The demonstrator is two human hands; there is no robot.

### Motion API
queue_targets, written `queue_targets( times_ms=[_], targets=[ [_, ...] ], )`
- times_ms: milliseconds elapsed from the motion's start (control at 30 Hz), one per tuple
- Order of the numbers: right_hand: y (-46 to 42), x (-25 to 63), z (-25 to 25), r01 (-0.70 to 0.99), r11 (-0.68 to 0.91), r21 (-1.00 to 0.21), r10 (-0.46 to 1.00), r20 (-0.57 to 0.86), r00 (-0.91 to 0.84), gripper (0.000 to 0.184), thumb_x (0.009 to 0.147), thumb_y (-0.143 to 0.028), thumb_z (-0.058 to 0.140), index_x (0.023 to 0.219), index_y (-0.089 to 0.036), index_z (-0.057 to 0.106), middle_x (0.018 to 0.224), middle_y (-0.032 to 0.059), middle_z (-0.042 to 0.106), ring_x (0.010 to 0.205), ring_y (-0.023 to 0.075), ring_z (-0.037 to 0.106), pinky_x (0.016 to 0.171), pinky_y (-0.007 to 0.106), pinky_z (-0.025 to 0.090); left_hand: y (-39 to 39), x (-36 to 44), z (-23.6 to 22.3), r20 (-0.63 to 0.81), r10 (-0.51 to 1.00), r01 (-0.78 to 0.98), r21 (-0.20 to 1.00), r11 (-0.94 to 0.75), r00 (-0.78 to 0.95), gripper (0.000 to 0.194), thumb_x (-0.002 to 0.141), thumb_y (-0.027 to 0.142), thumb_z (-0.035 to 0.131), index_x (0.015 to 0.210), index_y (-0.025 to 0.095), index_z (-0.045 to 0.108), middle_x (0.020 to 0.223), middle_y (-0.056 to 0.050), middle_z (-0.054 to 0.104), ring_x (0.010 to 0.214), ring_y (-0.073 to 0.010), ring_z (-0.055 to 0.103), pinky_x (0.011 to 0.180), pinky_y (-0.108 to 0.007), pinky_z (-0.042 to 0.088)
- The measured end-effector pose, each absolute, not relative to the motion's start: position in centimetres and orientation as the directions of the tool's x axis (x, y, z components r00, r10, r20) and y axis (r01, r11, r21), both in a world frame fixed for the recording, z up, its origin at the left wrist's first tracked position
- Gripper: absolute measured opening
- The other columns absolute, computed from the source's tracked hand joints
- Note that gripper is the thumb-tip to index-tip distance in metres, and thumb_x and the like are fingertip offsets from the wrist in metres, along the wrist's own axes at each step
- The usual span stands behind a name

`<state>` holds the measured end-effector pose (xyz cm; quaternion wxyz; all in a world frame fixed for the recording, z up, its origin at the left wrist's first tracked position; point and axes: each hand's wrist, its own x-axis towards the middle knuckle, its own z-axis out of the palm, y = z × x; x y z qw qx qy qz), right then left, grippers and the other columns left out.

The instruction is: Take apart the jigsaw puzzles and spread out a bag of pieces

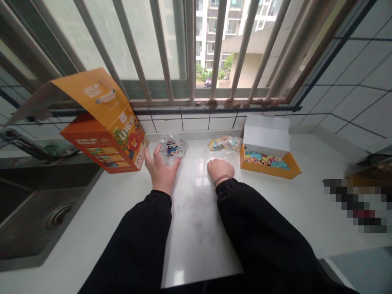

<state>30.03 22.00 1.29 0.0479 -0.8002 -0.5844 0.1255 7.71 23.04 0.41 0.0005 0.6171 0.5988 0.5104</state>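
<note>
My left hand (163, 171) has its fingers spread at the near side of a clear plastic bag (173, 147) of dark and blue puzzle pieces. Thumb and fingertips reach the bag's edges without closing round it. My right hand (221, 168) is curled into a fist low over the counter; whatever is inside it, if anything, is hidden. Just beyond that fist lies a second clear bag (225, 143) with yellow and pale blue pieces. To its right an orange box (266, 168) with a raised white lid holds colourful puzzle pieces.
A tall orange puzzle carton (113, 143), flap up, stands left of my left hand. Further left are a dark sink (36, 208) and a tap (24, 145). A barred window (190, 53) rises behind the white counter (196, 237). At far right, dark items are blurred.
</note>
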Motion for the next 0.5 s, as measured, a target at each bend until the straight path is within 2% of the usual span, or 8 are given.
queue_targets(
  times_ms=[33, 100, 167, 200, 267, 367, 433, 500],
  targets=[
    [21.7, 30.2, 1.3, 0.920, -0.314, -0.233, 0.948, -0.122, 0.293, 0.052, 0.111, -0.036, 0.037, 0.120, -0.011, 0.083, 0.117, 0.0277, 0.079, 0.110, 0.0329, 0.079, 0.091, 0.040, 0.057, 23.7, 7.4, 0.0, 0.578, 0.783, 0.728, 0.636, -0.257, -0.229, 0.069, 0.083, 0.039, 0.087, 0.142, 0.023, 0.057, 0.171, -0.021, 0.027, 0.163, -0.0437, 0.024, 0.132, -0.059, 0.023],
    [21.3, 30.7, 1.3, 0.918, -0.299, -0.260, 0.954, -0.082, 0.287, 0.048, 0.109, -0.036, 0.042, 0.113, -0.012, 0.084, 0.112, 0.0262, 0.080, 0.106, 0.0331, 0.079, 0.088, 0.039, 0.056, 24.8, 6.9, -0.7, 0.489, 0.851, 0.701, 0.674, -0.232, -0.189, 0.043, 0.084, 0.039, 0.085, 0.121, 0.022, 0.071, 0.160, -0.019, 0.045, 0.157, -0.0428, 0.037, 0.129, -0.056, 0.030],
    [21.1, 31.2, 1.3, 0.921, -0.246, -0.301, 0.969, -0.054, 0.242, 0.043, 0.107, -0.038, 0.048, 0.104, -0.014, 0.084, 0.107, 0.0238, 0.081, 0.104, 0.0327, 0.079, 0.086, 0.038, 0.055, 25.6, 6.6, -1.1, 0.448, 0.886, 0.662, 0.700, -0.266, -0.118, 0.018, 0.088, 0.037, 0.078, 0.097, 0.021, 0.074, 0.135, -0.016, 0.064, 0.141, -0.0377, 0.055, 0.123, -0.050, 0.040],
    [21.1, 31.5, 1.2, 0.921, -0.211, -0.329, 0.977, -0.039, 0.210, 0.041, 0.106, -0.040, 0.050, 0.100, -0.016, 0.083, 0.104, 0.0219, 0.082, 0.103, 0.0319, 0.079, 0.086, 0.037, 0.054, 25.8, 6.5, -1.2, 0.442, 0.893, 0.634, 0.717, -0.290, -0.091, 0.014, 0.090, 0.036, 0.075, 0.091, 0.022, 0.073, 0.122, -0.014, 0.069, 0.130, -0.0348, 0.061, 0.119, -0.047, 0.043],
    [21.2, 31.9, 1.1, 0.910, -0.135, -0.393, 0.989, -0.005, 0.145, 0.038, 0.107, -0.044, 0.052, 0.096, -0.020, 0.080, 0.100, 0.0162, 0.082, 0.102, 0.0288, 0.078, 0.085, 0.035, 0.053, 25.8, 6.8, -1.2, 0.403, 0.911, 0.522, 0.798, -0.299, -0.093, 0.014, 0.089, 0.035, 0.074, 0.085, 0.022, 0.072, 0.101, -0.008, 0.073, 0.111, -0.0298, 0.066, 0.108, -0.041, 0.049],
    [21.7, 32.1, 0.5, 0.851, -0.053, -0.523, 0.996, 0.039, 0.085, 0.033, 0.109, -0.047, 0.051, 0.103, -0.024, 0.074, 0.098, 0.0069, 0.082, 0.091, 0.0202, 0.078, 0.082, 0.029, 0.054, 25.2, 7.8, -0.7, 0.257, 0.957, 0.220, 0.950, -0.223, -0.135, 0.022, 0.084, 0.039, 0.080, 0.078, 0.022, 0.067, 0.084, -0.003, 0.070, 0.090, -0.0236, 0.065, 0.094, -0.034, 0.051],
    [22.1, 32.1, 0.0, 0.665, -0.072, -0.743, 0.995, -0.003, 0.103, 0.031, 0.110, -0.049, 0.050, 0.111, -0.023, 0.067, 0.099, 0.0050, 0.081, 0.075, 0.0157, 0.077, 0.072, 0.026, 0.057, 24.8, 8.4, -0.3, 0.173, 0.979, -0.007, 0.985, -0.175, -0.108, 0.028, 0.082, 0.039, 0.080, 0.074, 0.022, 0.059, 0.082, -0.001, 0.070, 0.086, -0.0208, 0.066, 0.090, -0.033, 0.052],
    [22.4, 32.1, -0.4, 0.326, -0.153, -0.933, 0.984, -0.115, 0.133, 0.034, 0.110, -0.053, 0.050, 0.121, -0.023, 0.060, 0.102, 0.0065, 0.080, 0.063, 0.0140, 0.074, 0.060, 0.026, 0.058, 24.3, 8.8, 0.3, 0.087, 0.995, -0.270, 0.958, -0.099, -0.057, 0.031, 0.079, 0.034, 0.080, 0.072, 0.023, 0.052, 0.082, 0.000, 0.070, 0.089, -0.0199, 0.069, 0.091, -0.032, 0.053]
  ],
)
